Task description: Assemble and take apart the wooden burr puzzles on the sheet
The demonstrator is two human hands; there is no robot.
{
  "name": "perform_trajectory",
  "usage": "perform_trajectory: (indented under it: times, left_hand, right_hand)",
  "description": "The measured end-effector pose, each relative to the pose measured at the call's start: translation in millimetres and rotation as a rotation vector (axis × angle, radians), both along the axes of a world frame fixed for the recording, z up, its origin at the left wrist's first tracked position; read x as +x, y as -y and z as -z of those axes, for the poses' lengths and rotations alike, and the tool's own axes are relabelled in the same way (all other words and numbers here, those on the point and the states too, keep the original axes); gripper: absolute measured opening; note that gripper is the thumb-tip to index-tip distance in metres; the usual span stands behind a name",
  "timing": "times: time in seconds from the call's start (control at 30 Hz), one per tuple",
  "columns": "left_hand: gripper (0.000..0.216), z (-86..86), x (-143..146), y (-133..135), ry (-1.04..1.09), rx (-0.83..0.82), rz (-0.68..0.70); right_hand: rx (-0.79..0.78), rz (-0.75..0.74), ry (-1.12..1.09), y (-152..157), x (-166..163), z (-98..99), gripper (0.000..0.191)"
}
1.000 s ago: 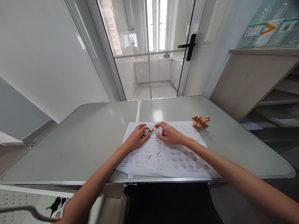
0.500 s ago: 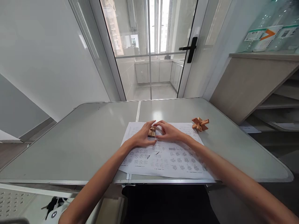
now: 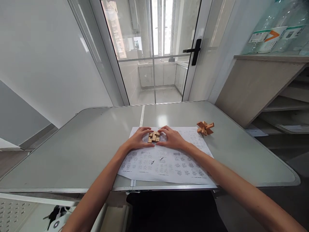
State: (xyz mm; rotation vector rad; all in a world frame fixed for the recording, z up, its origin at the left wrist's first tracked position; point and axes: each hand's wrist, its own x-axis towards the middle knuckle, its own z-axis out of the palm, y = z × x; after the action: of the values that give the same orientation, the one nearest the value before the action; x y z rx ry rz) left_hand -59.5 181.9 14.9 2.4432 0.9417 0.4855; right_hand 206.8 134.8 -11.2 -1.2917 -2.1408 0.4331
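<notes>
Several light wooden puzzle pieces [image 3: 154,137] lie side by side in a small block on the printed paper sheet [image 3: 142,175]. My left hand [image 3: 138,139] curves round their left side, index finger at the far edge and thumb at the near edge. From the right, my right hand [image 3: 173,138] grips the same pieces between bent fingers and thumb. Rows of small line drawings cover the sheet. To the right of the paper, an assembled star-shaped wooden burr puzzle [image 3: 205,128] rests on the table.
The grey-topped table [image 3: 72,154] has rounded corners and a metal edge strip. Beyond it stands a glass door with a black handle [image 3: 195,51]. At right, large clear bottles [image 3: 270,37] stand on a wooden shelf unit [image 3: 258,83]. A white device [image 3: 58,222] sits low at left.
My left hand has shifted left, and more of the wooden pieces now shows between the hands. My right hand stays close to them. The whole view has tilted slightly.
</notes>
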Motion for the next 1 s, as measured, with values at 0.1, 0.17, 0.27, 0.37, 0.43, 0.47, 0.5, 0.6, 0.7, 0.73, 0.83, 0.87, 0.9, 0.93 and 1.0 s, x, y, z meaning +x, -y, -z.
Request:
perform_trajectory:
  times: [0.1, 0.17, 0.27, 0.37, 0.43, 0.47, 0.5, 0.6, 0.7, 0.73, 0.83, 0.87, 0.9, 0.93, 1.0]
  left_hand:
    - [0.084, 2.9, 2, 1, 0.014, 0.011, -0.015]
    - [0.084, 4.9, 3, 1, 0.024, 0.027, -0.028]
    - [0.078, 7.3, 6, 2, 0.021, 0.047, -0.038]
    - [0.08, 7.7, 9, 3, 0.019, 0.059, -0.047]
    - [0.079, 5.9, 9, 4, 0.024, 0.055, -0.057]
    - [0.077, 4.2, 9, 5, 0.031, 0.047, -0.064]
    - [0.075, 2.2, 9, 7, 0.039, 0.036, -0.072]
    - [0.072, -4.9, 8, 11, 0.09, -0.007, -0.119]
    - [0.075, -10.0, 10, 16, 0.199, -0.059, -0.177]
    - [0.075, -10.8, 12, 17, 0.243, -0.077, -0.191]
    - [0.074, -10.8, 19, 21, 0.348, -0.135, -0.188]
    - [0.074, -10.3, 22, 22, 0.373, -0.153, -0.174]
    - [0.074, -9.9, 24, 24, 0.39, -0.17, -0.155]
    - [0.073, -9.4, 27, 25, 0.401, -0.185, -0.137]
    - [0.073, -8.7, 30, 27, 0.404, -0.206, -0.115]
  right_hand:
    - [-0.001, -0.014, -0.025, 5, 1, -1.4, 0.059]
    - [-0.013, -0.03, -0.048, 8, 2, -2.9, 0.056]
    - [-0.058, -0.036, -0.123, 10, 5, -3.5, 0.055]
    - [-0.161, -0.014, -0.274, 8, 9, -1.4, 0.058]
    - [-0.228, -0.024, -0.4, 5, 11, 0.1, 0.059]
    - [-0.254, -0.034, -0.461, 4, 11, 0.3, 0.06]
    - [-0.276, -0.041, -0.518, 3, 12, 0.0, 0.062]
    - [-0.345, -0.015, -0.687, 2, 14, -3.6, 0.065]
    - [-0.417, -0.007, -0.85, 0, 17, -8.4, 0.055]
    - [-0.441, -0.015, -0.892, 0, 18, -9.4, 0.054]
    - [-0.501, -0.031, -0.987, -4, 21, -9.4, 0.06]
    - [-0.514, -0.035, -1.014, -5, 22, -8.9, 0.061]
    - [-0.526, -0.041, -1.037, -6, 22, -8.4, 0.062]
    - [-0.538, -0.052, -1.057, -7, 23, -8.3, 0.061]
    - [-0.564, -0.082, -1.084, -7, 23, -9.1, 0.056]
